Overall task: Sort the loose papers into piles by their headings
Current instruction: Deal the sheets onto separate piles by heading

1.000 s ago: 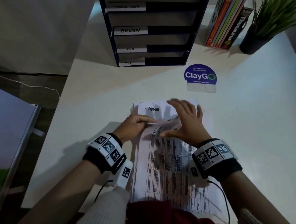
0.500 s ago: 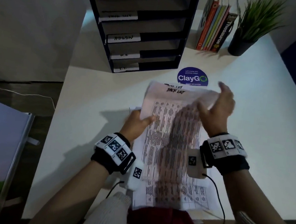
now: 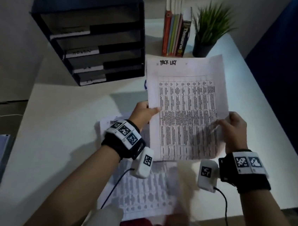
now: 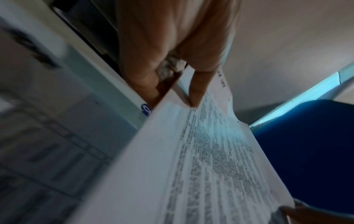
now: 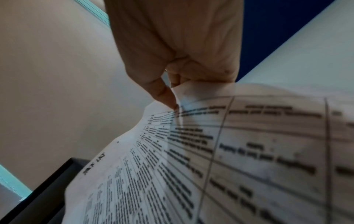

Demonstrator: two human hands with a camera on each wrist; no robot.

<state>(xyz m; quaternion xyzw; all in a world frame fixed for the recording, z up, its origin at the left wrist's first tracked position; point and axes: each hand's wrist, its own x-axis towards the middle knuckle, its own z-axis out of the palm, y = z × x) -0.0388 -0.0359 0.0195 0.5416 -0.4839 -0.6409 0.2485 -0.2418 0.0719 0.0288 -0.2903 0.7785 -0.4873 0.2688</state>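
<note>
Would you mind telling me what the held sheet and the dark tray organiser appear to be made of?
The held sheet looks like thin matte printer paper: it bends between the left hand and right hand. The tray organiser seems rigid and matte, with dark flat panels; plastic or coated board, unclear which.

A white sheet of paper (image 3: 185, 113) is held up in the air above the white table (image 3: 60, 131). At its top, big black hand-written letters seem to say "TACK LIST". Under that is a grid full of tiny print. The sheet bends a little. The left hand (image 3: 143, 112) pinches its left edge, and the right hand (image 3: 234, 129) pinches its right edge. More loose papers (image 3: 141, 191) lie flat on the table below, looking blurry.
</note>
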